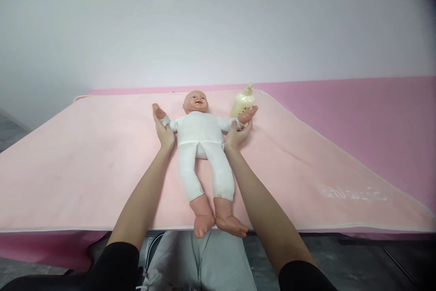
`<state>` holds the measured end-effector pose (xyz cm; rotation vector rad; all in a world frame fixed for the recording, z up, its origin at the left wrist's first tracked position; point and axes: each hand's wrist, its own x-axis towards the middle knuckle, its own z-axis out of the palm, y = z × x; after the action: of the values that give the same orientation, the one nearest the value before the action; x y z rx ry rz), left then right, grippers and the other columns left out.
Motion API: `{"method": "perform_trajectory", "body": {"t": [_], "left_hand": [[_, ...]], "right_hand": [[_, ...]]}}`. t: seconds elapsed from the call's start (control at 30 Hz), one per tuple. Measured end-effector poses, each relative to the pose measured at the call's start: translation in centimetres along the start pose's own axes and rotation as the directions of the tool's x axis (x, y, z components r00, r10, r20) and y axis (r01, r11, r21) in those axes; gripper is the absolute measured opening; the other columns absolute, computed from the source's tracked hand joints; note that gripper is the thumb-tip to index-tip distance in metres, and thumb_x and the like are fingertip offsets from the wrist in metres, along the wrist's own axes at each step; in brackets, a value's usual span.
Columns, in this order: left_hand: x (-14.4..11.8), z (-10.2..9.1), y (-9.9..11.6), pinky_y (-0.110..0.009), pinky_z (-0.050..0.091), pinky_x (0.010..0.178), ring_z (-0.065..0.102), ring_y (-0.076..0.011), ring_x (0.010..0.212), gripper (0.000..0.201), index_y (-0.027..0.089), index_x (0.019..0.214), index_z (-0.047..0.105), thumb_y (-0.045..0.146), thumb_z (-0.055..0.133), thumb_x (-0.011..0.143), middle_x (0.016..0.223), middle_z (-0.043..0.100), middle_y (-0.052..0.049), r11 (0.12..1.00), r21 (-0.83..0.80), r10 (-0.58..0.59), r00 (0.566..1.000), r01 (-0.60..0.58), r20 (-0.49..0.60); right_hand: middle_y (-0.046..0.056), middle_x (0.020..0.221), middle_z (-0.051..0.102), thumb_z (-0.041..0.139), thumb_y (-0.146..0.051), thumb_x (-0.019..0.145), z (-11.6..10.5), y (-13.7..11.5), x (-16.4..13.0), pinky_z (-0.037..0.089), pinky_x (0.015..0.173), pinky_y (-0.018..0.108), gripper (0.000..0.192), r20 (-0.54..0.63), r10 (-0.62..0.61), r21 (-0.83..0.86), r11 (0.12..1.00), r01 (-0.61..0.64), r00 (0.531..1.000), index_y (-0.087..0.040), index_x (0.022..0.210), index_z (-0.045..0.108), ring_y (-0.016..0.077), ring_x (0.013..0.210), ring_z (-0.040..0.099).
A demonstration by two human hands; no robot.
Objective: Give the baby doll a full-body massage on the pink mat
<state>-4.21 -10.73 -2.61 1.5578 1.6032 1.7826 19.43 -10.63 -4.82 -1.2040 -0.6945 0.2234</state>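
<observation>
I note the pink plastic baby doll in white cloth suit [201, 145] supine at frame centre, long axis toward me, left hand [165, 133] and right hand [237, 135] each grasping an outstretched arm.

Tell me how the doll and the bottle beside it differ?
The doll lies flat on its back, held at both arms by the left hand and right hand; the bottle stands upright, unheld. The doll wears white; the bottle is pale yellow. Both rest on the pink blanket.

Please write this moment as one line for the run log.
left hand: holds doll arm | right hand: holds doll's other arm | doll: on back, pink blanket | bottle: beside doll
</observation>
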Motion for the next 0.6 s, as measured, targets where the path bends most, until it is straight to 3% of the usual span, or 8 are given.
{"method": "perform_trajectory", "body": {"t": [0.1, 0.27, 0.4, 0.6], "left_hand": [[-0.6, 0.1, 0.9, -0.039, 0.041, 0.105, 0.049, -0.0239, 0.123, 0.073, 0.028, 0.151, 0.022, 0.009, 0.042, 0.083, 0.131, 0.05, -0.01, 0.989, 0.144, 0.016, 0.996, -0.03, 0.093], [-1.0, 0.1, 2.1, -0.042, 0.047, 0.096, 0.05, -0.0275, 0.119, 0.067, 0.037, 0.14, 0.044, 0.005, 0.039, 0.082, 0.131, 0.045, -0.01, 0.915, 0.356, 0.078, 0.948, -0.191, 0.309], [-1.0, 0.1, 2.4, -0.048, 0.045, 0.096, 0.047, -0.0307, 0.12, 0.067, 0.039, 0.138, 0.048, 0.005, 0.036, 0.082, 0.134, 0.044, -0.01, 0.846, 0.447, 0.105, 0.913, -0.291, 0.395], [-1.0, 0.1, 2.0, -0.048, 0.042, 0.1, 0.044, -0.0304, 0.124, 0.066, 0.039, 0.138, 0.048, 0.005, 0.036, 0.082, 0.134, 0.043, -0.01, 0.864, 0.405, 0.12, 0.903, -0.3, 0.413]], "right_hand": [[0.01, 0.126, 0.057, 0.049, -0.021, 0.075, 0.1, -0.3, -0.2, 0.045, 0.099, 0.039, 0.059, 0.104, -0.126, -0.029, 0.991, 0.13, 0.987, -0.018, 0.134, 0.049, 0.0215, 0.116, 0.055], [0.008, 0.106, 0.06, 0.044, -0.008, 0.071, -0.1, -1.3, -0.7, 0.046, 0.094, 0.036, 0.057, 0.387, -0.214, -0.226, 0.921, 0.317, 0.897, -0.021, 0.122, 0.065, 0.0199, 0.101, 0.055], [0.008, 0.104, 0.058, 0.043, -0.002, 0.071, -0.4, -2.2, -0.8, 0.044, 0.096, 0.04, 0.058, 0.542, -0.217, -0.35, 0.82, 0.452, 0.812, -0.027, 0.116, 0.069, 0.0211, 0.102, 0.051], [0.009, 0.11, 0.058, 0.042, -0.002, 0.074, -0.7, -3.0, -0.8, 0.042, 0.096, 0.041, 0.059, 0.599, -0.191, -0.396, 0.774, 0.495, 0.778, -0.027, 0.123, 0.064, 0.023, 0.107, 0.051]]}}
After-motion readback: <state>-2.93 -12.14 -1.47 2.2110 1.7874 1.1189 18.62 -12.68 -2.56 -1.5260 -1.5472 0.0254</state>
